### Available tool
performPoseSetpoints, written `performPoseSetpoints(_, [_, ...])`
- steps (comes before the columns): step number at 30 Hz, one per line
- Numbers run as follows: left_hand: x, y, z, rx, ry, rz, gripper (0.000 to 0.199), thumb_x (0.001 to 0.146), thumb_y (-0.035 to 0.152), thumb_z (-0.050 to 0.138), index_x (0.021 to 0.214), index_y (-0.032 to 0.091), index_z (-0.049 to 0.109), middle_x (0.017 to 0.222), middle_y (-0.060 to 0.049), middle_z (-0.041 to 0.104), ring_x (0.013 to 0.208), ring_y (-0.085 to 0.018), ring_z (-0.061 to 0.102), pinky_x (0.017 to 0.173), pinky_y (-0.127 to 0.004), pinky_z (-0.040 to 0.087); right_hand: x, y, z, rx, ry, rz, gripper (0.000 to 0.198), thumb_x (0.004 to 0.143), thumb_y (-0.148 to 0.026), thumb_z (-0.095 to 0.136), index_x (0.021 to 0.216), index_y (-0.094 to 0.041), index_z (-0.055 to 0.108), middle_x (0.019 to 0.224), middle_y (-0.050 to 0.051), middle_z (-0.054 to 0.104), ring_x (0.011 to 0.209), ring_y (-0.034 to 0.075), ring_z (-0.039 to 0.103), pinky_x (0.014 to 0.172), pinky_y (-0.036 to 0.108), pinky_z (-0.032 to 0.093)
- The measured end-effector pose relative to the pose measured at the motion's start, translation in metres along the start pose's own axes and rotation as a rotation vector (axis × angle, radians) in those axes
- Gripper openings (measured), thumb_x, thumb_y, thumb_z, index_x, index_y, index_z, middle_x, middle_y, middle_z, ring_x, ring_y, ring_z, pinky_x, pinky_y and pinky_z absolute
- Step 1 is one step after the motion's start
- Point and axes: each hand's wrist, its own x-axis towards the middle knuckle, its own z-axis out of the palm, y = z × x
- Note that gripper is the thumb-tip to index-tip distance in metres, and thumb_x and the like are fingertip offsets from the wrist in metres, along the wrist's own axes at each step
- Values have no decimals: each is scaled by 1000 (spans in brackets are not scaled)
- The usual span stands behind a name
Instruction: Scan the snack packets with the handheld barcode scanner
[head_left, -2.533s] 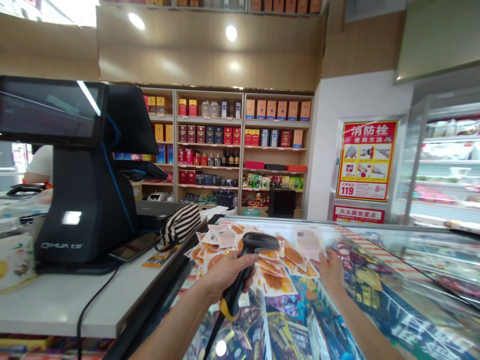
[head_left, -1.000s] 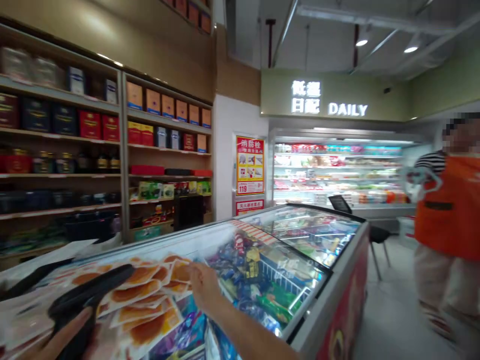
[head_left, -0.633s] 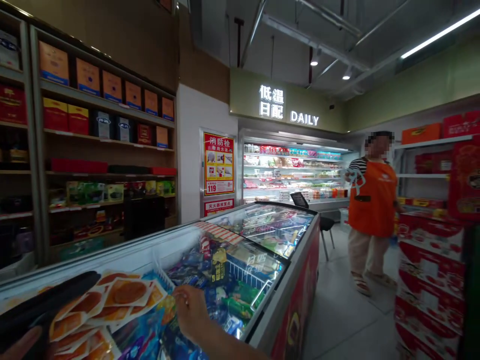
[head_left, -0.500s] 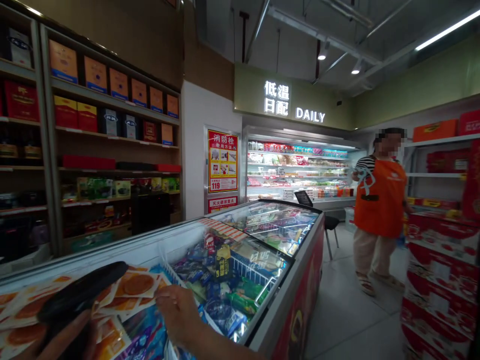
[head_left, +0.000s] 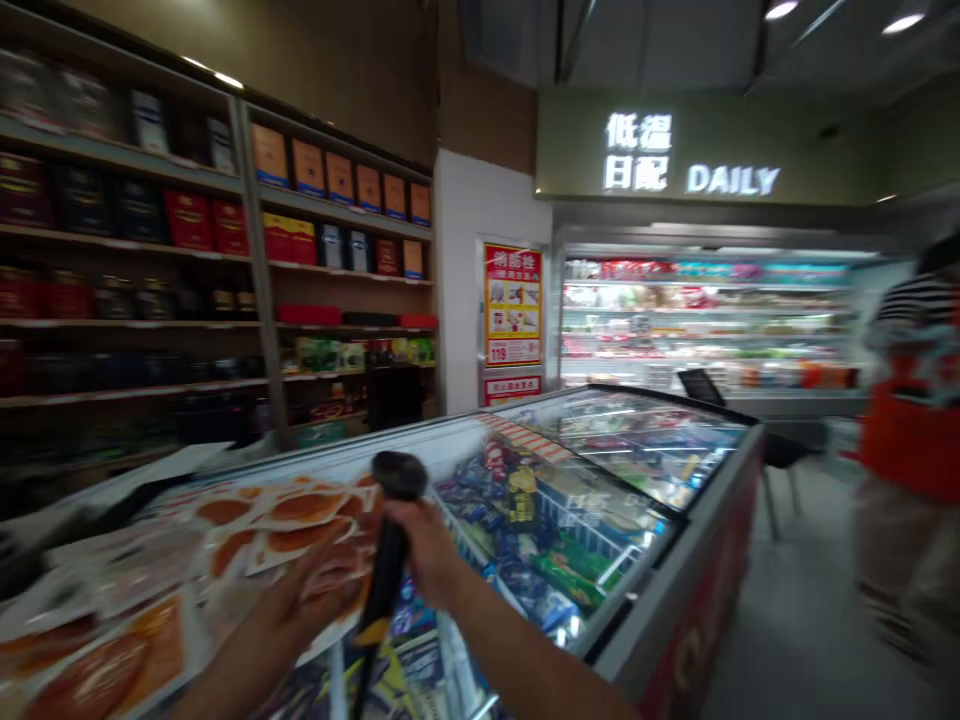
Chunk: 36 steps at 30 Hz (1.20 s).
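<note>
My right hand (head_left: 427,555) is wrapped around the upper handle of a black barcode scanner (head_left: 389,575), held upright with its head at the top. A yellow-orange band and a dark cord-like tail show at its lower end. My left hand (head_left: 311,585) reaches over flat clear packets of round reddish-orange food (head_left: 304,508), fingers stretched out, close to the scanner's left side. Whether it touches the packets I cannot tell. The packets lie spread on top of the chest freezer (head_left: 645,655). Motion blurs both hands a little.
Under the freezer's glass, wire baskets hold blue and green bags (head_left: 517,540). Shelves with boxes (head_left: 341,180) line the left wall. A chair (head_left: 784,450) stands beyond the freezer, and a person in an orange apron (head_left: 911,440) is at the right edge. A lit refrigerated display (head_left: 705,325) is behind.
The scanner has passed from my left hand to my right and now points upward. My left hand has moved right over the packets. The view has swung left.
</note>
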Motion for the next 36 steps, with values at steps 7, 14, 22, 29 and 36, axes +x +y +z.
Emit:
performPoseSetpoints(7, [9, 65, -36, 1107, 319, 289, 46, 67, 21, 45, 112, 14, 42, 117, -11, 44, 108, -22, 38, 90, -34, 27, 11, 9, -52, 49, -5, 312, 31, 68, -44, 44, 79, -16, 53, 48, -2, 54, 36, 7, 45, 35, 19, 35])
performPoseSetpoints(14, [28, 57, -19, 1214, 238, 309, 51, 67, 26, 49, 116, 21, 36, 127, -6, 35, 116, -20, 27, 94, -34, 19, 0, 13, -59, 53, -41, 404, 33, 69, -45, 43, 63, -15, 54, 41, -1, 50, 35, 7, 44, 36, 18, 34])
performPoseSetpoints(22, [46, 62, -20, 1163, 257, 236, 26, 75, 24, 36, 93, 24, 56, 96, -4, 60, 89, -19, 52, 78, -33, 34, -5, 14, -51, 109, -80, 402, 30, 71, -43, 42, 70, -16, 55, 42, -1, 49, 35, 7, 42, 34, 19, 35])
performPoseSetpoints(29, [43, 63, -74, 958, 605, 86, 41, 80, 31, 22, 87, 13, 58, 78, -10, 63, 74, -20, 57, 63, -27, 38, -8, 20, -44, 114, -154, 408, 36, 71, -46, 40, 65, -15, 56, 43, 0, 51, 34, 7, 42, 34, 20, 35])
performPoseSetpoints(36, [11, 74, -103, 811, 789, 131, 40, 80, 29, 22, 104, 14, 51, 99, -11, 58, 91, -21, 51, 76, -30, 35, -10, 30, -20, 79, -170, 397, 32, 71, -43, 42, 62, -15, 55, 49, 0, 53, 33, 6, 42, 33, 19, 34])
